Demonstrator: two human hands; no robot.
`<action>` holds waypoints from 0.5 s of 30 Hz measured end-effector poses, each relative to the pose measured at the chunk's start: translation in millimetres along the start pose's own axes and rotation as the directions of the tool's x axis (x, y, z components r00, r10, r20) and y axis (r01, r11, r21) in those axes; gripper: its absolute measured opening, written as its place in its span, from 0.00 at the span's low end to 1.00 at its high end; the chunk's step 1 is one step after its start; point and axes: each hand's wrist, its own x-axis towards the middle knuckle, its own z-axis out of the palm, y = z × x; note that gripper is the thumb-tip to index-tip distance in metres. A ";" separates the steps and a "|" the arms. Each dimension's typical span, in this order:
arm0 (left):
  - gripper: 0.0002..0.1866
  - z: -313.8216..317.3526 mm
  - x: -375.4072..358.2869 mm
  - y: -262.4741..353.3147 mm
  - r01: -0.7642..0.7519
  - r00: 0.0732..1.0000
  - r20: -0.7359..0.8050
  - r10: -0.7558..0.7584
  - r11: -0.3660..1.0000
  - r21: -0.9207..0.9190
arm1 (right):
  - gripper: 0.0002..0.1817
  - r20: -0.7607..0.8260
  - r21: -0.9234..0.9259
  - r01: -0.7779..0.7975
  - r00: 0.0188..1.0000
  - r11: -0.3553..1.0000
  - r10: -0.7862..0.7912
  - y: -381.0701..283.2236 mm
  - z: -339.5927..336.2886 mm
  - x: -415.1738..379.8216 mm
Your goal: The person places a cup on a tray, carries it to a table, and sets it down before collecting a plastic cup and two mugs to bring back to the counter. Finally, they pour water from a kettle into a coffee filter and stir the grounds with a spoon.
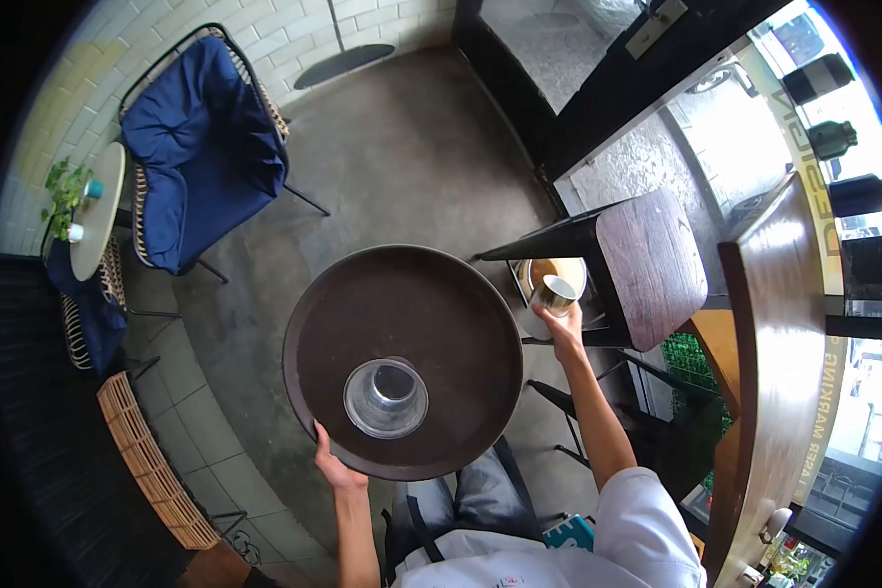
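A round dark brown serving tray is held level in front of me. My left hand grips its near left rim, thumb on top and the other fingers hidden underneath. On the tray, towards the near side, stands a clear glass. To the right of the tray, my right hand is wrapped round a small shiny metal cup with its mouth facing up. Just behind the cup shows a round whitish-rimmed object with a tan middle, partly hidden by the cup.
A wooden-topped stool stands right of my hand, beside a wooden counter. Far left are a blue cushioned chair and a small round table with a plant. A woven bench-like seat lies near left.
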 end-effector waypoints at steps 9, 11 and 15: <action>0.24 28.0 -36.5 21.7 -0.004 1.000 0.025 0.006 0.997 -0.075 | 0.28 0.101 -0.118 0.476 0.879 0.871 -0.467 -198.2 29.5 -104.3; 0.24 36.5 -40.8 23.0 -0.014 0.999 0.046 0.017 0.998 -0.068 | 0.29 0.161 -0.001 0.534 0.835 0.846 -0.527 -226.1 45.9 -128.3; 0.24 61.2 -49.8 30.6 -0.016 0.994 0.106 0.019 0.999 -0.036 | 0.35 0.315 -0.037 0.610 0.759 0.792 -0.570 -224.4 74.0 -141.6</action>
